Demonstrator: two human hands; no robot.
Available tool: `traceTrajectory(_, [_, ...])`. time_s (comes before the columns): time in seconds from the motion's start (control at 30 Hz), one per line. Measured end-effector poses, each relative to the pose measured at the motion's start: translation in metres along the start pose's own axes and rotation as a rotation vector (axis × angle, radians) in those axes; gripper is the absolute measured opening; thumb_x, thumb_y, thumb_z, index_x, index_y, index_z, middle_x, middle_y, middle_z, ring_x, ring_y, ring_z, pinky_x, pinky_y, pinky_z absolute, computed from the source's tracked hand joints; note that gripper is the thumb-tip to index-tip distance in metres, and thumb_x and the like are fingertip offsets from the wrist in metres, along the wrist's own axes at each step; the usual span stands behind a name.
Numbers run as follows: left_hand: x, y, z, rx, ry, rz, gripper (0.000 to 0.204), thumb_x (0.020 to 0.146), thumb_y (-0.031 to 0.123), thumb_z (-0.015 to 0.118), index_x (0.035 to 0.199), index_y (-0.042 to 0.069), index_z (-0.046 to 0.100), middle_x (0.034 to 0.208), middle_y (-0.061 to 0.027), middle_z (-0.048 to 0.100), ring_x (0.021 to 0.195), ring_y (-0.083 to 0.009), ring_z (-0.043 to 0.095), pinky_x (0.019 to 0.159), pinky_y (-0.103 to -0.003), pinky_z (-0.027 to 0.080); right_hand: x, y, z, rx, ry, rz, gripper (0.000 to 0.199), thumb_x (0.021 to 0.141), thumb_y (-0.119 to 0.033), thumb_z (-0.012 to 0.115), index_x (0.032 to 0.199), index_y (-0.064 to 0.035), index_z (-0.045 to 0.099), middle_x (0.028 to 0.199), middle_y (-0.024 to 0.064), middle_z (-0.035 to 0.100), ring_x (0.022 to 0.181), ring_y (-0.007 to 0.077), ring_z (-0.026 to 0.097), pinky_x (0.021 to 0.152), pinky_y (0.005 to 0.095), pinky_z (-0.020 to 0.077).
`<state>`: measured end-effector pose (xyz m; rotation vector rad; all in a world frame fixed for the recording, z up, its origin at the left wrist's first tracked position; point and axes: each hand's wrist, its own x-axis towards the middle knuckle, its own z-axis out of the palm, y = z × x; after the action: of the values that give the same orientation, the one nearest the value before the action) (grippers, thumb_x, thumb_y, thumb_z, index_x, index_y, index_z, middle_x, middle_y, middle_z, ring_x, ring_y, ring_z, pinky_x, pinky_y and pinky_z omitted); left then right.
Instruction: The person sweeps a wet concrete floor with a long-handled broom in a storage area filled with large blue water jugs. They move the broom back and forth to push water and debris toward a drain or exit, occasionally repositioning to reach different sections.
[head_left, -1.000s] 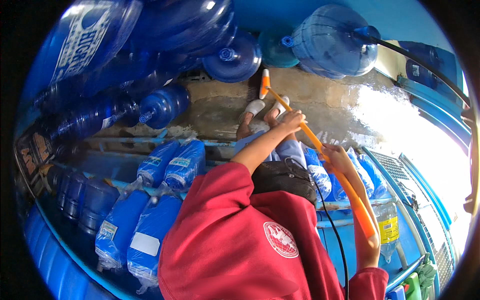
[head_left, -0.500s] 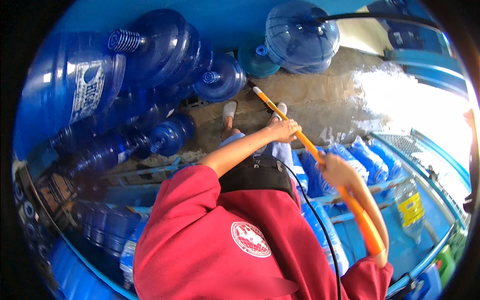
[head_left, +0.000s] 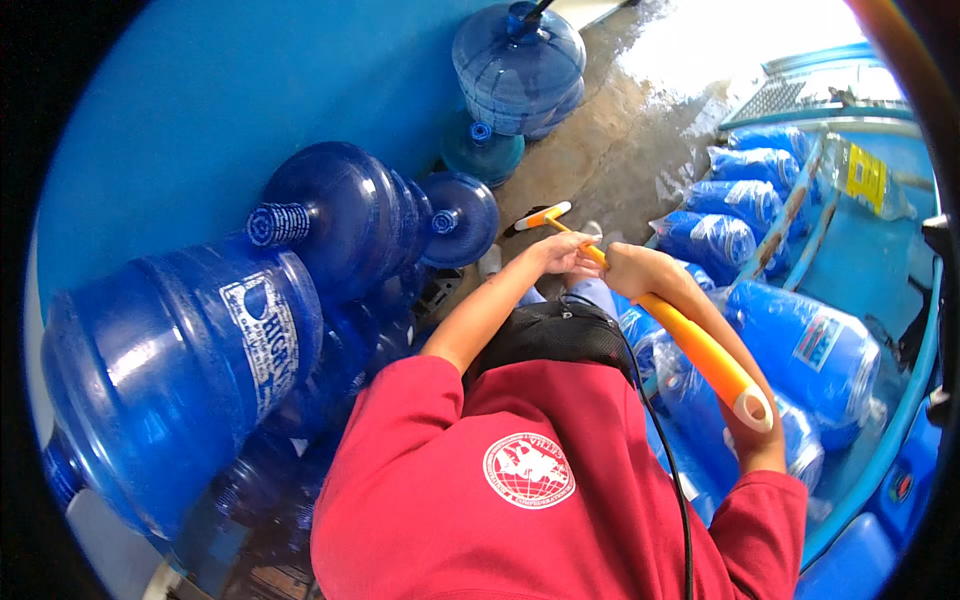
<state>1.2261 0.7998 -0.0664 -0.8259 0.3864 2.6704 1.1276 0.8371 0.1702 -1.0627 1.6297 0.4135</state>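
Note:
A broom with a long orange handle slants across my front, its hollow butt end pointing back along my right forearm. Its small orange-and-white head, with what looks like a dark edge, is on the wet floor ahead of my feet. My left hand is closed around the lower part of the handle. Just behind it, my right hand wraps the handle from above. A dark blue water jug lies left of the broom head, and a teal jug is beyond it.
Large blue water jugs are stacked along the blue wall at left. A clear round jug stands ahead. To the right, plastic-wrapped blue jugs and a yellow-labelled bottle sit on a blue rack. The concrete floor shines wet.
My hands have come closer together on the handle. The broom's head now shows crosswise near my feet. My view has turned, so the wall and the stacked jugs fill more of the left.

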Motion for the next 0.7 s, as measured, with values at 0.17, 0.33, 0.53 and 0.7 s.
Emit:
traceTrajectory(0.17, [-0.022, -0.010, -0.001, 0.029, 0.018, -0.068, 0.018, 0.091, 0.010, 0.062, 0.102, -0.003, 0.055, 0.097, -0.0111, 0.062, 0.090, -0.0201, 0.065, 0.082, -0.033, 0.058, -0.060, -0.014, 0.051, 0.010, 0.180, -0.037, 0.026, 0.076, -0.014, 0.053, 0.084, 0.0083, 0.064, 0.082, 0.0286, 0.065, 0.079, 0.0405, 0.066, 0.071, 0.0482, 0.0530])
traceTrajectory(0.33, [-0.018, -0.033, -0.004, 0.063, 0.158, -0.157, 0.020, 0.090, 0.006, 0.060, 0.104, -0.004, 0.051, 0.100, -0.0153, 0.059, 0.093, -0.0262, 0.065, 0.085, -0.040, 0.057, -0.078, 0.007, 0.113, 0.449, 0.305, 0.027, 0.034, 0.084, -0.025, 0.061, 0.096, 0.0064, 0.058, 0.086, 0.0290, 0.064, 0.084, 0.0432, 0.064, 0.074, 0.0496, 0.0504])
traceTrajectory(0.53, [0.028, -0.099, -0.025, 0.087, 0.581, -0.159, 0.022, 0.098, 0.017, 0.040, 0.108, -0.002, 0.040, 0.089, -0.0151, 0.050, 0.076, -0.0287, 0.059, 0.071, -0.049, 0.057, -0.062, 0.026, 0.218, 1.234, 0.344, 0.029, 0.029, 0.090, -0.023, 0.057, 0.101, 0.0034, 0.050, 0.065, 0.0107, 0.055, 0.047, 0.0182, 0.054, 0.043, 0.0356, 0.0459])
traceTrajectory(0.7, [0.045, -0.182, -0.064, 0.164, 0.765, -0.266, 0.038, 0.100, 0.042, 0.032, 0.106, 0.006, 0.041, 0.069, -0.0073, 0.044, 0.054, -0.0207, 0.049, 0.055, -0.043, 0.056, -0.093, 0.002, 0.332, 1.899, 0.296, 0.105, 0.024, 0.094, -0.020, 0.054, 0.109, -0.0024, 0.052, 0.069, 0.0019, 0.052, 0.046, 0.0111, 0.050, 0.039, 0.0272, 0.0445])
